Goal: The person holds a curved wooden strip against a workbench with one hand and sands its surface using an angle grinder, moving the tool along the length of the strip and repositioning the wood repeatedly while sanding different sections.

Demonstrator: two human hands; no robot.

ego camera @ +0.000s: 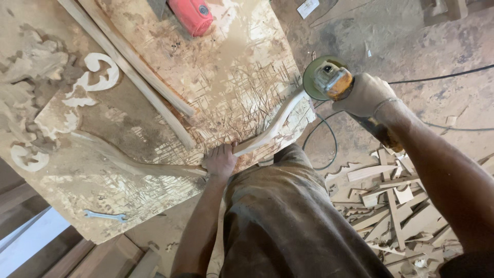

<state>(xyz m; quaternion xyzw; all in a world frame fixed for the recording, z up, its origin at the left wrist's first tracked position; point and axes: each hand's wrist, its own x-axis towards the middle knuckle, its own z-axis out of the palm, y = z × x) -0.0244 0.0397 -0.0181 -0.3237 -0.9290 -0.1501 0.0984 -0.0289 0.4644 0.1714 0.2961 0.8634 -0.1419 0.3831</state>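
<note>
Near the lower middle of the frame the left hand [220,160] pressed down on a curved wooden piece [267,128], fingers closed over it and pinning it against the edge of the scarred, dust-covered workbench [170,62]. The piece ran from that hand up and to the right, its far end meeting the disc of an angle grinder [329,80] at the bench's right corner. The right hand [364,95], right of centre in the upper half, was clenched around the grinder's body, its black cord trailing off to the right across the floor. Two long wooden slats [139,72] lay diagonally across the bench, a red power tool [191,15] sat at the top edge, a spanner [105,216] lay at lower left, and wood offcuts [396,206] littered the floor at lower right
</note>
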